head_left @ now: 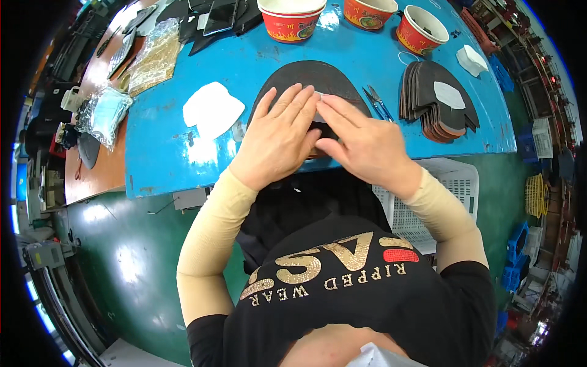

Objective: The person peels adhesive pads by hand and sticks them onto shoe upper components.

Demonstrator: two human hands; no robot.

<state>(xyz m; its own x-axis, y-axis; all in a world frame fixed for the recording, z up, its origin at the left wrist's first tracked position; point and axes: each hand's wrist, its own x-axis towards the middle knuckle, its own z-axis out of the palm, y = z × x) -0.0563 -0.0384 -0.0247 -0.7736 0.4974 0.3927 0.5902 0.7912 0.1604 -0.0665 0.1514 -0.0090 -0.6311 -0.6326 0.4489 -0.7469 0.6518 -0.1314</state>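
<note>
A dark, round-topped flat piece (309, 72) lies in front of me on the blue table, its near part hidden under my hands. My left hand (275, 137) rests on it with fingers stretched out. From the other side my right hand (370, 144) reaches over the same piece, fingers extended and its fingertips close to the left ones. A sliver of white shows by the fingertips; what it is I cannot make out. White cut pieces (214, 110) lie to the left. Thread snips (377, 103) sit just right of the dark piece.
On the right stands a stack of dark curved pieces (422, 113) with a white patch (449, 96) on top. Red and white paper tubs (290, 29) line the far side. More white pieces (471, 60) lie at the far right. A pale plastic crate (460, 177) is below the table edge.
</note>
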